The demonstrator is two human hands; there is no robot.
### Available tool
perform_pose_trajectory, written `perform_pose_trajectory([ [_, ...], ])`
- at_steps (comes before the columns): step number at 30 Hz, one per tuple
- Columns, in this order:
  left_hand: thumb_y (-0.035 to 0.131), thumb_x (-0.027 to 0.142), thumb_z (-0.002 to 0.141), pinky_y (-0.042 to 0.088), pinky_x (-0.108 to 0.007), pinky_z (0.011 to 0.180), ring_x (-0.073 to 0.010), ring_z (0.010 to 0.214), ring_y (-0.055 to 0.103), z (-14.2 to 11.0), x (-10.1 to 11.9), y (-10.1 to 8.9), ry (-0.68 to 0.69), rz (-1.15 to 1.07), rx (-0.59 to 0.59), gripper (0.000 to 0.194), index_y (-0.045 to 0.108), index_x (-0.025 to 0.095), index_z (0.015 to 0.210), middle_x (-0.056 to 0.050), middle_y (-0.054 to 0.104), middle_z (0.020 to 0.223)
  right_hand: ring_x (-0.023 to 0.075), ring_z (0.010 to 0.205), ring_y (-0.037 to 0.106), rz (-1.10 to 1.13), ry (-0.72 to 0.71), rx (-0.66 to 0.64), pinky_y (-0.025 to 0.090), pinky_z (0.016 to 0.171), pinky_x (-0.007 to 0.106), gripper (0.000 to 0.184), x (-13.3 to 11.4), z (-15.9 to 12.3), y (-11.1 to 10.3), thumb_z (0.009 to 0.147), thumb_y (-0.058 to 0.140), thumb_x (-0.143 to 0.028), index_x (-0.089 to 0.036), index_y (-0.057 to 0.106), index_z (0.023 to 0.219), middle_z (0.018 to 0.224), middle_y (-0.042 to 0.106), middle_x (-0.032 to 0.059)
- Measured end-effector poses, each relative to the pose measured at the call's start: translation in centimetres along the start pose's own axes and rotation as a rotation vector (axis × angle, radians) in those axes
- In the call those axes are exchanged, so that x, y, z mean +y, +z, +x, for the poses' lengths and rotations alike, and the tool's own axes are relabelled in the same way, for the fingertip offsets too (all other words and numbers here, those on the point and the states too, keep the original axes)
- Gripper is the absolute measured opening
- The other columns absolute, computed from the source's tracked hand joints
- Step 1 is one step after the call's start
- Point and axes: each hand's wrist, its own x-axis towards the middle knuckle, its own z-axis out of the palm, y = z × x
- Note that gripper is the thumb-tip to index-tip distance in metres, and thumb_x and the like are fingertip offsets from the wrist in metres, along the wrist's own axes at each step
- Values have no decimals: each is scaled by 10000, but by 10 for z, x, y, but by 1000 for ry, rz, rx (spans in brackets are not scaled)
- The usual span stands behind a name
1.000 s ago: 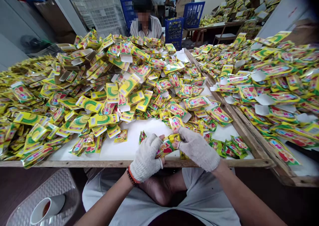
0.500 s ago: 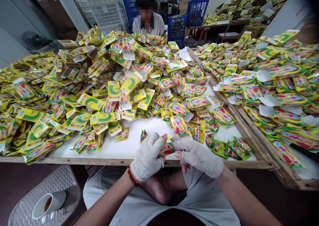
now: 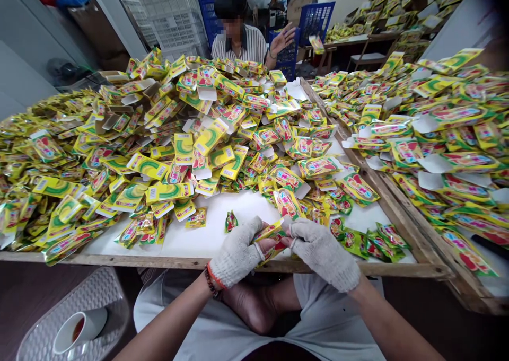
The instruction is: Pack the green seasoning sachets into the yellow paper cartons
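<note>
Both of my hands wear white fingerless knit gloves. My left hand [image 3: 237, 251] grips a small yellow printed carton [image 3: 271, 231] over the table's front edge. My right hand [image 3: 324, 252] closes its fingertips on the carton's right end; the fingers partly hide that end. Just beyond the carton lies another yellow carton [image 3: 287, 204] with a red and green print. To the left of it, a single small green sachet [image 3: 230, 221] rests on the white tabletop [image 3: 214, 207]. Several green sachets [image 3: 371, 240] lie to the right of my right hand.
A large heap of yellow cartons and packets [image 3: 159, 138] covers the table's far and left parts. A wooden rail [image 3: 369, 175] divides it from a second heap [image 3: 445, 138]. A cup [image 3: 81, 329] stands on a stool [image 3: 35, 324] at lower left. A co-worker [image 3: 240, 40] sits opposite.
The carton in my hands has tilted and shows more of its side, with my right hand closer in. The co-worker's hand has risen, and a yellow carton is in the air beside it.
</note>
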Motion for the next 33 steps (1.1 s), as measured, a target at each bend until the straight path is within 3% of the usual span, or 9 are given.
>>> perform_pose_trajectory([
  [2, 549, 414, 840, 460, -281, 674, -178, 764, 589, 7, -2, -6, -6, 54, 77, 342, 564, 173, 1082, -52, 629, 896, 181, 751, 583, 73, 92, 57, 472, 740, 319, 177, 10, 0, -18, 810, 580, -321, -201, 627, 690, 755, 626, 24],
  [5, 532, 372, 846, 458, -300, 693, -178, 774, 587, 18, -13, -25, -37, 304, 246, 311, 552, 166, 1079, -79, 609, 966, 187, 714, 599, 389, 294, 450, 482, 689, 346, 177, 32, -5, -60, 825, 567, -371, -206, 629, 808, 806, 636, 63],
  [7, 567, 364, 820, 447, -312, 703, -186, 791, 583, 22, -25, -37, -94, 476, 301, 311, 552, 175, 1067, -81, 602, 989, 165, 727, 606, 681, 292, 776, 473, 658, 327, 138, 44, -8, -87, 848, 535, -341, -231, 613, 875, 960, 634, 110],
  [9, 631, 338, 759, 436, -309, 667, -191, 753, 576, 22, -37, -43, -195, 521, 249, 333, 562, 177, 1042, -60, 611, 911, 136, 725, 600, 882, 252, 882, 465, 643, 303, 108, 48, -10, -100, 859, 522, -315, -262, 606, 900, 1045, 613, 113],
  [12, 635, 255, 725, 430, -277, 625, -165, 686, 569, 19, -48, -36, -251, 282, 110, 230, 590, 176, 936, -20, 613, 784, 118, 635, 573, 879, 270, 639, 463, 586, 273, 97, 36, -5, -82, 833, 580, -321, -263, 607, 906, 912, 623, 59],
  [16, 635, 291, 754, 459, -248, 606, -128, 642, 598, 14, -39, -14, -236, -313, 128, 235, 561, 165, 938, -15, 642, 792, 143, 581, 576, 501, 278, 112, 471, 559, 270, 218, 3, 13, -16, 827, 559, -359, -203, 625, 964, 691, 620, 12],
  [21, 699, 323, 732, 487, -245, 594, -114, 620, 594, 7, -23, 2, -230, -621, 179, 286, 560, 156, 917, 1, 630, 753, 151, 673, 621, 257, 155, -113, 492, 616, 264, 251, -16, 27, 31, 813, 558, -322, -187, 638, 1009, 887, 679, 40],
  [29, 704, 284, 736, 481, -251, 559, -118, 546, 607, 3, -22, 13, -220, -809, 246, 229, 512, 164, 765, 36, 588, 658, 119, 557, 623, 574, 211, -221, 482, 494, 221, 253, -17, 17, 41, 919, 400, -371, -188, 575, 931, 796, 657, 11],
  [33, 694, 259, 738, 452, -224, 549, -95, 539, 573, 4, -24, 19, -235, -885, 289, 208, 507, 170, 746, 49, 572, 640, 174, 719, 661, 496, 193, -44, 536, 662, 299, 264, -15, 12, 52, 878, 490, -403, -190, 569, 1014, 902, 681, 44],
])
